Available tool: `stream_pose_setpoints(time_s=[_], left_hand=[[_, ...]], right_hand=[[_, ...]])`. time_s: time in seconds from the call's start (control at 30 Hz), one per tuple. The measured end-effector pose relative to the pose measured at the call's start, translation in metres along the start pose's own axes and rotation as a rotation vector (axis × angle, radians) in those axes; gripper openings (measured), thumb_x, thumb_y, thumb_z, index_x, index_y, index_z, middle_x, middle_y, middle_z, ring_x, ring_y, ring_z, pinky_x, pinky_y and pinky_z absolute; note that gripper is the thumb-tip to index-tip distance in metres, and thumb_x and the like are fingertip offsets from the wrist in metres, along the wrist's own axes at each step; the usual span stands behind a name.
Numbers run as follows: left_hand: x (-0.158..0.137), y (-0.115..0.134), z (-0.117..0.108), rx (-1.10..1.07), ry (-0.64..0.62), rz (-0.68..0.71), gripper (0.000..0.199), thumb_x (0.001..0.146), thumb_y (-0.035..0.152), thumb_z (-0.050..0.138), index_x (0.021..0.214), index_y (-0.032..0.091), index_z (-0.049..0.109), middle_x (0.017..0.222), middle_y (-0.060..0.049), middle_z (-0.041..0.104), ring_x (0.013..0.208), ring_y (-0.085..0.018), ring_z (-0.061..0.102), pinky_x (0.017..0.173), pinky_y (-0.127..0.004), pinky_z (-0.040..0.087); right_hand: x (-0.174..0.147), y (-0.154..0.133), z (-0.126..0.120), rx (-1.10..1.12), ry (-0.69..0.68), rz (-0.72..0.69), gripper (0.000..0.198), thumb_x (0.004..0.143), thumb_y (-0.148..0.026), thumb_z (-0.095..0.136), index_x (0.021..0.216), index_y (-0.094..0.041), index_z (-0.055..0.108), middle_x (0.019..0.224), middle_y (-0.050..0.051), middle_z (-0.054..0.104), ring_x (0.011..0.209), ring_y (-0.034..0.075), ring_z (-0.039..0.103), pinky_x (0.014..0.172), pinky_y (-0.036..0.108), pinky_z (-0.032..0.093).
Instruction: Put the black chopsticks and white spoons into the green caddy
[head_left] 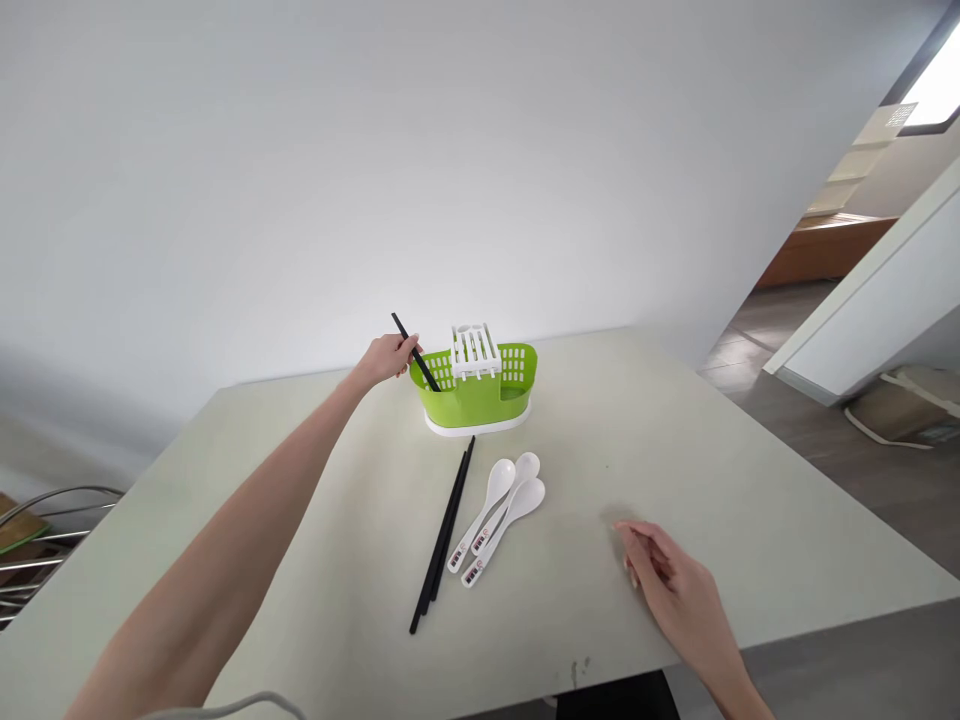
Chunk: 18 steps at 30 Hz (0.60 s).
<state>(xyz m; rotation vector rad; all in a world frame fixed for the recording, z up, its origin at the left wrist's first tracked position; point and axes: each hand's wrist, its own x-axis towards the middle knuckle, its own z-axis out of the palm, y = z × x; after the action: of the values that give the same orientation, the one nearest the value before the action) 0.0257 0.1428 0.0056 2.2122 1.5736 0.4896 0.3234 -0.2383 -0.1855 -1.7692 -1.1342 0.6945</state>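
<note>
My left hand (390, 357) is closed around a black chopstick (424, 365), which leans with its lower end inside the left compartment of a green utensil basket (480, 402). Whether a second stick lies against it cannot be made out. A white slatted rack (475, 350) sits across the basket's middle, and a white base (480, 428) runs beneath. In front lie several black chopsticks (444, 535), side by side. To their right, white spoons (501, 480) overlap, with printed marks on their handles. My right hand (671, 590) rests near the table's front right, fingers curled together and holding nothing visible.
The pale table (600, 430) meets a white wall (450, 180) behind the basket. A metal wire rack (52, 560) stands beyond the left edge. A grey cable (225, 708) crosses the bottom. At right are the floor and a brown bag-like object (900, 405).
</note>
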Motion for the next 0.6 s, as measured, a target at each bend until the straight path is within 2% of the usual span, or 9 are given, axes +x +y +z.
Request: stream_pose_setpoints(time_s=[0.1,0.2,0.3,0.37,0.43,0.5,0.6], left_hand=[[-0.001,-0.005,0.005,-0.011,0.022,-0.016,0.045,0.098,0.052,0.047,0.084,0.019,0.073,0.058,0.0,0.061,0.051,-0.016,0.058,0.064,-0.028,0.048],[-0.006,-0.01,0.008,-0.038,0.063,-0.037,0.049,0.098,0.061,0.046,0.088,0.019,0.069,0.068,-0.002,0.065,0.052,-0.015,0.058,0.061,-0.028,0.047],[-0.018,-0.017,0.015,-0.209,0.157,-0.076,0.056,0.1,0.068,0.036,0.1,0.019,0.063,0.081,-0.004,0.066,0.056,-0.014,0.057,0.057,-0.027,0.047],[-0.029,-0.024,0.023,-0.376,0.255,-0.111,0.057,0.102,0.069,0.03,0.104,0.02,0.058,0.081,-0.003,0.063,0.056,-0.013,0.055,0.054,-0.026,0.046],[-0.044,-0.032,0.035,-0.43,0.316,-0.133,0.056,0.103,0.067,0.025,0.103,0.02,0.055,0.077,-0.001,0.06,0.055,-0.013,0.053,0.053,-0.026,0.045],[-0.061,-0.04,0.049,-0.343,0.284,-0.119,0.054,0.102,0.067,0.027,0.1,0.02,0.056,0.077,-0.002,0.062,0.057,-0.014,0.055,0.055,-0.026,0.045],[-0.088,-0.048,0.071,-0.228,0.153,-0.053,0.049,0.096,0.067,0.044,0.091,0.021,0.061,0.081,-0.004,0.069,0.066,-0.018,0.06,0.062,-0.029,0.047]], right_hand=[[0.0,-0.001,0.0,-0.009,0.006,-0.018,0.047,0.102,-0.066,0.049,0.107,-0.025,0.072,0.067,0.001,0.064,0.058,0.017,0.06,0.052,0.025,0.047],[0.001,-0.001,-0.001,-0.019,0.01,-0.046,0.047,0.102,-0.065,0.049,0.108,-0.024,0.072,0.067,0.001,0.064,0.058,0.017,0.06,0.052,0.024,0.047],[0.001,-0.002,-0.001,-0.031,0.01,-0.044,0.048,0.102,-0.064,0.049,0.109,-0.023,0.072,0.067,0.001,0.064,0.059,0.017,0.061,0.054,0.024,0.049],[0.001,-0.002,-0.001,-0.034,0.01,-0.038,0.048,0.102,-0.065,0.049,0.109,-0.024,0.072,0.066,0.001,0.064,0.059,0.017,0.061,0.054,0.025,0.049],[0.001,-0.003,-0.001,-0.034,0.009,-0.036,0.048,0.101,-0.066,0.05,0.108,-0.024,0.073,0.066,0.001,0.064,0.058,0.018,0.061,0.053,0.025,0.049],[0.001,-0.005,-0.001,-0.04,0.013,-0.029,0.049,0.1,-0.067,0.05,0.106,-0.024,0.073,0.065,0.001,0.064,0.057,0.017,0.06,0.053,0.025,0.049],[0.001,-0.007,-0.001,-0.054,0.017,-0.014,0.051,0.099,-0.069,0.05,0.106,-0.024,0.073,0.067,0.002,0.066,0.058,0.017,0.061,0.054,0.025,0.05]])
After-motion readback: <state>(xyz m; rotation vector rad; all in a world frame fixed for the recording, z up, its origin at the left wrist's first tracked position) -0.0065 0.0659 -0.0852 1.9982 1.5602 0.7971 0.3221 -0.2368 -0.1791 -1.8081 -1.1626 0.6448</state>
